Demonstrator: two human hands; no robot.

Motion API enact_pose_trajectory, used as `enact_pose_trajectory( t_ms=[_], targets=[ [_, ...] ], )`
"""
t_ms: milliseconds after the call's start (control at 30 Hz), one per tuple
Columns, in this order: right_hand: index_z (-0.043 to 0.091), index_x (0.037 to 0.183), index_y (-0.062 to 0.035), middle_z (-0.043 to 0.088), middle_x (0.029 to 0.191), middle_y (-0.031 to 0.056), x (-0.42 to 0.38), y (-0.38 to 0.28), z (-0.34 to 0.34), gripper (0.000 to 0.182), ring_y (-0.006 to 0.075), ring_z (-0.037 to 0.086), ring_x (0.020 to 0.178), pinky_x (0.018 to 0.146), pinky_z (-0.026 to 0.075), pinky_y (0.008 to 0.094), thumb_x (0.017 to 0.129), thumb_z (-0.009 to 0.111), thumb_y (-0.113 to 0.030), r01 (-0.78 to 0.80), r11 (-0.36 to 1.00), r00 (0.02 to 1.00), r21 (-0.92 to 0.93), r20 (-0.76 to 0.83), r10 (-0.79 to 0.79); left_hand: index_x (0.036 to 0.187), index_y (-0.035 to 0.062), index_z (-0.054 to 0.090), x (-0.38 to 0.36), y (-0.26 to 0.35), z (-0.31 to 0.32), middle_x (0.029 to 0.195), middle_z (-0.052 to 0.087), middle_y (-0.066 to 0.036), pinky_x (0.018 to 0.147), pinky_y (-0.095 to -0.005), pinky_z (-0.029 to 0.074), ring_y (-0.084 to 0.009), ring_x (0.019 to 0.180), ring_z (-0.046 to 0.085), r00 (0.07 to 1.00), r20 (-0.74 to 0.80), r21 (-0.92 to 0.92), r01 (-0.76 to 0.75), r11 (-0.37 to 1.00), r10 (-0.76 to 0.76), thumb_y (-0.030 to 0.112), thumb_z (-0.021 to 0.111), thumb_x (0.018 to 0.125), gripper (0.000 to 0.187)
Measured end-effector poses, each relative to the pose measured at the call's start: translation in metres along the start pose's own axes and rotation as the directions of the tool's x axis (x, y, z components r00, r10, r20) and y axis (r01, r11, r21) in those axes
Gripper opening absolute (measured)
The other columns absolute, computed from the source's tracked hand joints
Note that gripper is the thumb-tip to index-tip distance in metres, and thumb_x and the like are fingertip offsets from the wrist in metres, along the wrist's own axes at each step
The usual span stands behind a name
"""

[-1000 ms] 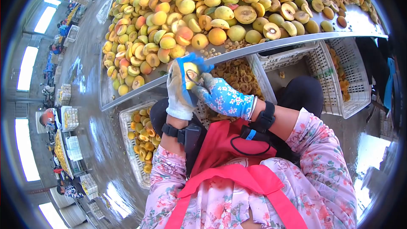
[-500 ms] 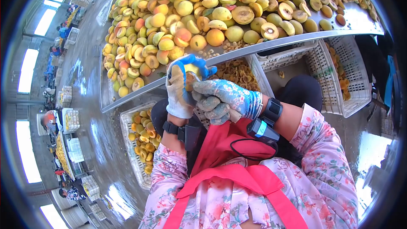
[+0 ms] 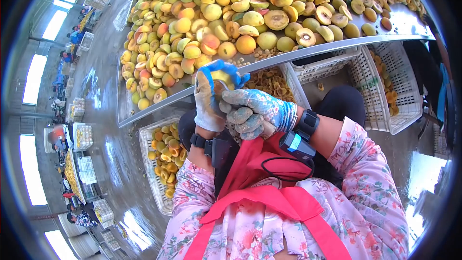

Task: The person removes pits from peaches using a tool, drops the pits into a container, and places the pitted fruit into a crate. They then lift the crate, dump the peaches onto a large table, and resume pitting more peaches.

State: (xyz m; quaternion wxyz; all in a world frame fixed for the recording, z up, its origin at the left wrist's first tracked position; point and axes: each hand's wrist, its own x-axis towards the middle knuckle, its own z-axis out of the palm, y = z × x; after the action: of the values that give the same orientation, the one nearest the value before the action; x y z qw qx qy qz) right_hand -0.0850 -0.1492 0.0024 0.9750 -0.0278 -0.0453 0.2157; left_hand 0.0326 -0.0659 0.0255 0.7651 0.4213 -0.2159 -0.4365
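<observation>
My left hand [image 3: 209,97], in a white glove with blue fingers, is closed around a yellow apricot [image 3: 221,78] just in front of the table edge. Against it presses my right hand [image 3: 250,113], in a grey-blue floral glove with its fingers curled into a fist. A dark rounded edge shows between the hands at the fruit, and a small pale end sticks out below the right fist. The rest of whatever the right hand grips is hidden. Beyond both hands, a heap of whole and halved apricots [image 3: 192,33] covers the metal table.
The table's metal rim [image 3: 308,58] runs just past my hands. A white crate [image 3: 149,163] of apricot halves stands at lower left; fruit pieces [image 3: 269,84] fill another under the rim. More white crates [image 3: 380,86] stand at right. People work at tables far left.
Both hands stay together at the fruit. The left hand has shifted slightly right in view, and the table and crates have shifted a little with the camera.
</observation>
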Motion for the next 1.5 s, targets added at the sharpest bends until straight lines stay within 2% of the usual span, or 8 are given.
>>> enact_pose_trajectory(
  t_ms=[267,433,533,733,900,1033,1200,1500],
  targets=[
    [0.050,0.094,-0.0134,0.035,0.057,-0.0073,-0.027,0.001,0.022,0.015,0.0034,0.031,0.044,0.039,0.024,0.0196,0.098,0.050,-0.028,0.027,0.835,0.976,-0.550,-0.166,-0.141,0.116,0.0011,0.056,-0.026,0.015,-0.026,0.105,0.063,-0.011,0.087,-0.0352,0.051,-0.0207,0.095,0.063,0.962,-0.123,0.391,-0.178,0.903,0.243,0.031,0.048,0.100,0.035],
    [0.052,0.099,-0.0058,0.055,0.073,0.0011,-0.045,-0.012,-0.002,0.027,0.0106,0.051,0.054,0.045,0.040,0.0275,0.096,0.054,-0.032,-0.203,0.096,0.890,-0.974,-0.225,-0.396,0.113,-0.0016,0.058,-0.081,0.109,-0.067,0.096,0.065,-0.008,0.078,-0.0345,0.055,-0.0187,0.087,0.063,0.819,-0.412,0.699,0.002,0.715,0.400,0.032,0.050,0.101,0.037],
    [0.054,0.102,-0.0016,0.061,0.080,0.0093,-0.047,-0.013,-0.022,0.029,0.0229,0.057,0.066,0.058,0.046,0.0351,0.095,0.053,-0.029,-0.110,-0.252,0.899,-0.961,0.013,-0.438,0.113,0.0002,0.063,-0.121,0.141,-0.164,0.105,0.067,-0.014,0.087,-0.0339,0.050,-0.0231,0.092,0.064,0.832,-0.246,0.875,0.412,-0.256,0.497,0.031,0.064,0.091,0.038],
    [0.053,0.098,-0.0011,0.060,0.071,0.0097,-0.031,-0.011,-0.013,0.029,0.0181,0.058,0.061,0.056,0.046,0.0355,0.095,0.056,-0.030,-0.260,-0.089,0.829,-0.962,-0.174,-0.532,0.106,-0.0002,0.066,-0.017,0.114,-0.074,0.098,0.068,-0.021,0.085,-0.0406,0.049,-0.0328,0.095,0.065,0.944,-0.245,0.957,0.272,-0.100,0.223,0.046,0.063,0.087,0.050],
    [0.053,0.098,0.0009,0.063,0.076,0.0175,-0.018,-0.011,-0.035,0.029,0.0258,0.062,0.069,0.063,0.048,0.0395,0.094,0.056,-0.027,-0.237,-0.235,0.809,-0.943,-0.058,-0.584,0.104,-0.0005,0.067,0.075,0.062,-0.052,0.107,0.066,-0.025,0.089,-0.0427,0.048,-0.0376,0.105,0.062,0.944,-0.328,0.756,0.240,-0.608,-0.035,0.059,0.064,0.078,0.065],
    [0.053,0.097,-0.0002,0.061,0.073,0.0109,-0.022,-0.011,-0.025,0.027,0.0204,0.059,0.062,0.059,0.047,0.0364,0.095,0.056,-0.027,-0.187,-0.128,0.806,-0.974,-0.077,-0.587,0.109,-0.0027,0.062,0.083,0.061,-0.070,0.106,0.067,-0.022,0.087,-0.0394,0.050,-0.0320,0.103,0.065,0.938,-0.341,0.803,0.257,-0.538,-0.062,0.044,0.075,0.077,0.058],
    [0.051,0.095,-0.0072,0.048,0.067,-0.0017,-0.025,-0.011,0.004,0.021,0.0069,0.046,0.054,0.049,0.040,0.0257,0.096,0.056,-0.028,-0.131,0.249,0.771,-0.959,-0.257,-0.582,0.119,0.0005,0.055,0.038,0.077,-0.083,0.112,0.063,-0.014,0.093,-0.0415,0.052,-0.0231,0.101,0.063,0.999,0.006,0.448,-0.038,0.893,0.039,0.015,0.061,0.094,0.030],
    [0.049,0.104,-0.0008,0.057,0.075,0.0142,0.008,0.008,-0.002,0.027,0.0163,0.052,0.065,0.064,0.048,0.0346,0.091,0.063,-0.019,0.049,-0.108,0.599,-0.993,0.116,-0.792,0.134,-0.0010,0.047,-0.012,0.028,-0.033,0.126,0.057,-0.016,0.092,-0.0326,0.050,-0.0222,0.110,0.059,0.999,-0.014,0.185,0.044,0.982,-0.042,0.016,0.054,0.096,0.042]
  ],
)
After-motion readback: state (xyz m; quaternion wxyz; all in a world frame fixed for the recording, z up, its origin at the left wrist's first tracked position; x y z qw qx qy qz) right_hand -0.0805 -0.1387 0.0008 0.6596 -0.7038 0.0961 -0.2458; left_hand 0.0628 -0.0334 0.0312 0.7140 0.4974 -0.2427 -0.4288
